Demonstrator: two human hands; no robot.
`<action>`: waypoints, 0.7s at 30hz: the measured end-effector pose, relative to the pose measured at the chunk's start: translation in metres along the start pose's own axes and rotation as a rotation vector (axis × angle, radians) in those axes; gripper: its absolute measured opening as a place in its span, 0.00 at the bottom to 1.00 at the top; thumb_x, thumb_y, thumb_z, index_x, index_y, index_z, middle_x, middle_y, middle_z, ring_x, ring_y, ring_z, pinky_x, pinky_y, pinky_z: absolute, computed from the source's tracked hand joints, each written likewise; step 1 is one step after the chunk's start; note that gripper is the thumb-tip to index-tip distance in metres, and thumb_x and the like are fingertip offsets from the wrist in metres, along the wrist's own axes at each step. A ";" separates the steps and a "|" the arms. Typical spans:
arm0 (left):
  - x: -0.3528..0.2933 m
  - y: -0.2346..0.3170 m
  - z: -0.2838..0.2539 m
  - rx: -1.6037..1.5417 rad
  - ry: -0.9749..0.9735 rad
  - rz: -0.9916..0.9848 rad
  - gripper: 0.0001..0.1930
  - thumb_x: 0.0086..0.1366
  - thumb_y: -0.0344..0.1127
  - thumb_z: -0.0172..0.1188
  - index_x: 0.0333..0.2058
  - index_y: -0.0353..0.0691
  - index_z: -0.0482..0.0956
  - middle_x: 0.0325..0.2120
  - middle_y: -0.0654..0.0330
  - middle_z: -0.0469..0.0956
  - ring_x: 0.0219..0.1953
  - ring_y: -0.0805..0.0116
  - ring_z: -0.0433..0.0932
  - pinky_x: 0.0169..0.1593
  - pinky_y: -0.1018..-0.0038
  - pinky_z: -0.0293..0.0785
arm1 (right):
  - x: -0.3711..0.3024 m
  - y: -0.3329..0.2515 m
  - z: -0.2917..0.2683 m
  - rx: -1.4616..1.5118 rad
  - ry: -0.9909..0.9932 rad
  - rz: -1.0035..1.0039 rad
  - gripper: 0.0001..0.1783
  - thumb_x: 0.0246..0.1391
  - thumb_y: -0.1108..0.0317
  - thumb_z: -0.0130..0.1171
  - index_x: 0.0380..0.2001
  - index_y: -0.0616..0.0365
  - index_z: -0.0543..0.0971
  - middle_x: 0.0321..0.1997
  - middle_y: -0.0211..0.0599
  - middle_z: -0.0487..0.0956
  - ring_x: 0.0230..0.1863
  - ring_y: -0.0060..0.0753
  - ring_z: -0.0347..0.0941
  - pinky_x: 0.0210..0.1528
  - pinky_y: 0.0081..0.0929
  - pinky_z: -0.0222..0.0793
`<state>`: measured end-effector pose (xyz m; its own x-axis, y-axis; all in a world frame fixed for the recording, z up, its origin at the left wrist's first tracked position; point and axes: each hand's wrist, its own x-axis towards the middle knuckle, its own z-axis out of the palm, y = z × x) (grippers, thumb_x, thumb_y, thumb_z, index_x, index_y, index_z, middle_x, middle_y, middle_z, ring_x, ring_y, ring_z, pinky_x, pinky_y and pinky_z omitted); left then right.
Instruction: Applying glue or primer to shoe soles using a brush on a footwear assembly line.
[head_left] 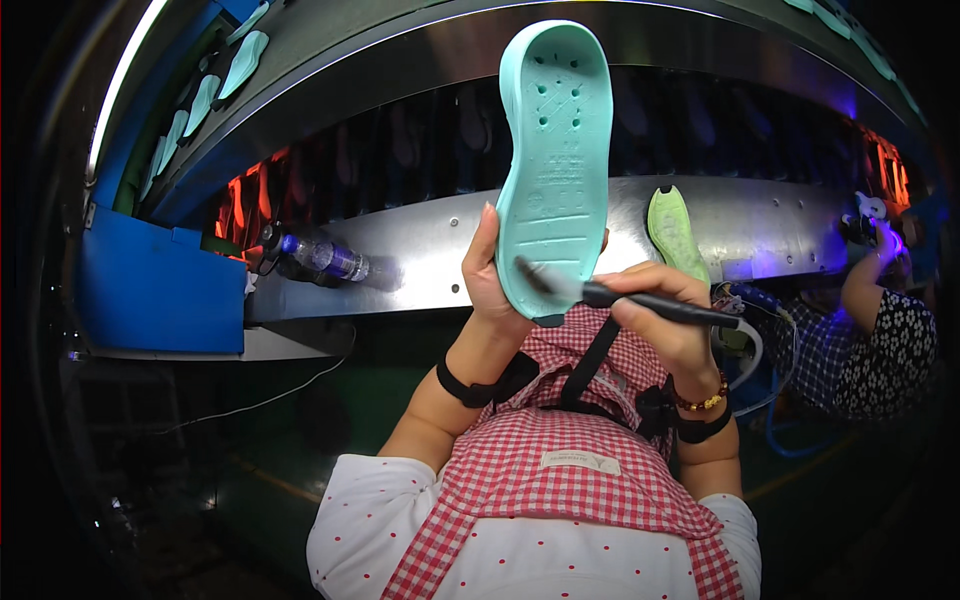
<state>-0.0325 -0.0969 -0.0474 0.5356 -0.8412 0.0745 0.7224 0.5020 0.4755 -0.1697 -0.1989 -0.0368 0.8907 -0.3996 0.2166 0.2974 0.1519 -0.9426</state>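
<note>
A mint-green shoe sole [560, 185] stands nearly upright before me, its hollow inner face turned my way. My left hand [490, 275] grips its lower end from the left side, with the thumb along the edge. In my right hand [665, 310] is a brush [660, 307] with a dark handle. The brush's bristles, smeared by motion, are at the lower inside of the sole; whether they touch it is hard to tell. A dark patch shows at the sole's bottom tip.
A metal ledge [420, 250] runs across in front of me. On it lie a clear bottle [325, 258] and a pale green sole [675, 230]. Beyond is a conveyor [330, 50] carrying more mint soles [243, 64]. A blue box [160, 280] stands left; a co-worker [870, 330] is at right.
</note>
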 end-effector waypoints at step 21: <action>0.017 0.025 -0.005 0.039 -0.093 -0.441 0.25 0.60 0.44 0.45 0.51 0.31 0.62 0.42 0.47 0.72 0.41 0.59 0.75 0.46 0.67 0.72 | 0.014 -0.033 -0.027 -0.402 -0.373 -0.189 0.10 0.38 0.80 0.60 0.29 0.62 0.79 0.34 0.43 0.79 0.38 0.37 0.76 0.42 0.26 0.71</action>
<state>-0.0030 -0.0981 -0.0392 0.1375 -0.9883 -0.0655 0.8546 0.0850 0.5122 -0.1768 -0.2341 -0.0095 0.9176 -0.0300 0.3964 0.3737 -0.2752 -0.8858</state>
